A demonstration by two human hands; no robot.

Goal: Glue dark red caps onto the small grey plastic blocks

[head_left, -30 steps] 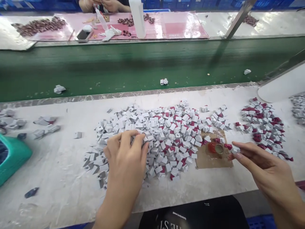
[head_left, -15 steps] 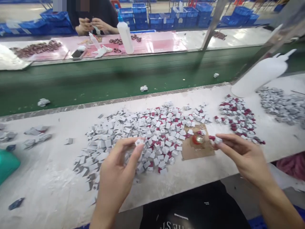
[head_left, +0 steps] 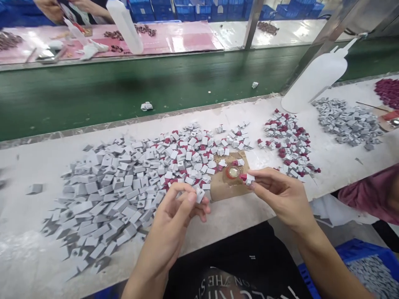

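A wide heap of small grey plastic pieces (head_left: 124,182), some capped in dark red, covers the white bench. My left hand (head_left: 179,216) is raised over the heap's near edge and pinches one grey piece (head_left: 200,194) between thumb and fingertips. My right hand (head_left: 280,195) holds a small grey piece with a red part (head_left: 247,178) at its fingertips, just right of a brown cardboard scrap (head_left: 222,185) that carries a small red cap (head_left: 232,172).
A second pile of red-and-grey pieces (head_left: 288,139) and a grey pile (head_left: 347,120) lie to the right, behind them a tipped white squeeze bottle (head_left: 314,79). A green conveyor belt (head_left: 124,91) runs past the bench. Another person's hands (head_left: 59,7) work across it.
The view has swung right and down. My left hand lifted off the heap with one grey piece. My right hand moved closer to the cardboard scrap, still holding its piece.
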